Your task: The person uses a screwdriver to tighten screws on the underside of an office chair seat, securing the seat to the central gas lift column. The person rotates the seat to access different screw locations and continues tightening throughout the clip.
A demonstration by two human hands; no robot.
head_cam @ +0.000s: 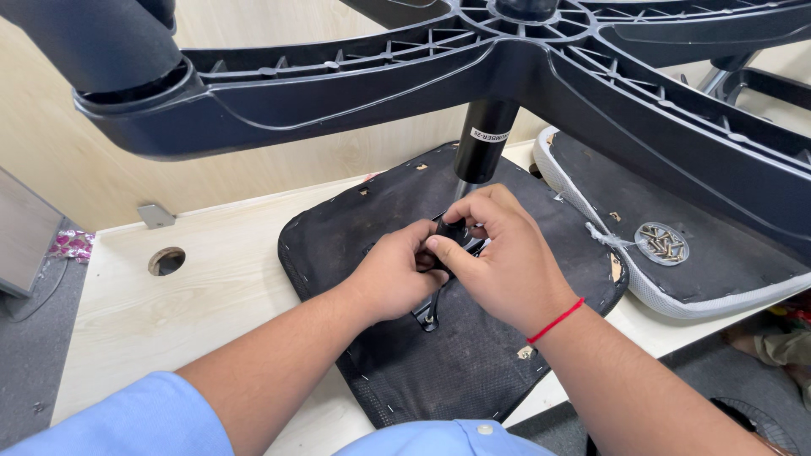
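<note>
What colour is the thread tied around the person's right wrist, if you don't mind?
Red: the thread sits just behind the right hand, clearest in the head view.

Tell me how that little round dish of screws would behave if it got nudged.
The dish of screws looks shallow and light, so it would probably slide or tip easily. It sits on a soft upturned seat cushion, likely unsteady footing. The loose screws would likely scatter.

Both forearms reaching forward from blue sleeves, left hand curled with fingers tucked inward, right hand pressed against it, thumb and fingertips pinched together, red thread around the right wrist
</note>
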